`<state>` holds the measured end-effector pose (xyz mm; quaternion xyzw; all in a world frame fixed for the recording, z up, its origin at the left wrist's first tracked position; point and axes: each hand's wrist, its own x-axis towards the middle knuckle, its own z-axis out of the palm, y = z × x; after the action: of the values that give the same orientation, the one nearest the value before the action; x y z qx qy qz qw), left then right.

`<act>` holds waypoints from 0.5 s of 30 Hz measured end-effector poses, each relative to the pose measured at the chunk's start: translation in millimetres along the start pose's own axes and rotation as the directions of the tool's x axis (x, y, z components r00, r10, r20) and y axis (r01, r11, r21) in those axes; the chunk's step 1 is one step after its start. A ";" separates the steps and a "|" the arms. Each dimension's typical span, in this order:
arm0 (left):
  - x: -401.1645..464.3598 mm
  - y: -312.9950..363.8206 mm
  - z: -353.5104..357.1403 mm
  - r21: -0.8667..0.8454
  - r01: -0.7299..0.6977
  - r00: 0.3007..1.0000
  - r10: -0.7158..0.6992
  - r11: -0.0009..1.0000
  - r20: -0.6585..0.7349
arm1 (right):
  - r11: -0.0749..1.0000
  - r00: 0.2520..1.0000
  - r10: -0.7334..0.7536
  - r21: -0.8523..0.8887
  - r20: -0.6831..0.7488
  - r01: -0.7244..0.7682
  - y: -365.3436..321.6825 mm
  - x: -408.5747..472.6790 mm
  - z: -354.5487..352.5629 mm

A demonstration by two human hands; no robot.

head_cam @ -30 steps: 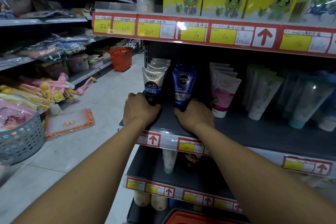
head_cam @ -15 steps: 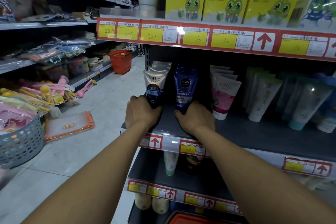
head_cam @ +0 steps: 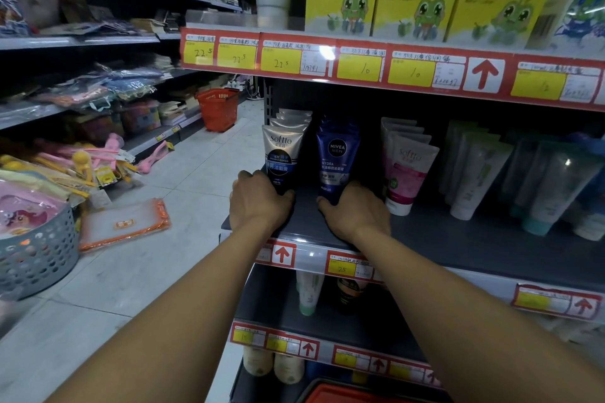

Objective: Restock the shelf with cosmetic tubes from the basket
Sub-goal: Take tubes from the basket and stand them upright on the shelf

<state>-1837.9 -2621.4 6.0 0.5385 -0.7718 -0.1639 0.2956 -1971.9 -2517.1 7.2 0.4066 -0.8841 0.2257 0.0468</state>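
Hands unmoved | left hand (head_cam: 260, 201) grips Softto tube (head_cam: 282, 160) | right hand (head_cam: 355, 211) grips Nivea tube (head_cam: 336, 160) (bases hidden)

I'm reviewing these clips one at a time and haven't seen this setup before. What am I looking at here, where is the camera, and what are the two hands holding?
There is no machine: a person wears one wide-angle camera on the head, looking down at their own bare arms in a shop aisle. The left hand has its grip round the bottom of a silver Softto tube. The right hand grips the bottom of a blue Nivea Men tube. Both tubes stand cap-down on the dark shelf, in front of rows of the same kind. Pink and pale tubes stand further right.
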 end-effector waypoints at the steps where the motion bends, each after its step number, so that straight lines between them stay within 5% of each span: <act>1: -0.3 0.3 -0.4 0.001 -0.002 1.000 0.002 1.000 -0.001 | 1.000 1.000 0.000 0.000 0.001 0.000 0.0 0.1 -0.4; 15: -2.8 2.1 -2.2 -0.043 0.007 1.000 -0.007 0.999 -0.006 | 0.999 1.000 0.003 0.050 -0.002 -0.003 -0.5 -1.6 -1.9</act>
<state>-1837.4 -2617.9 8.1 0.5353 -0.7654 -0.1799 0.3087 -1970.6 -2515.4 8.7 0.4059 -0.8788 0.2480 0.0372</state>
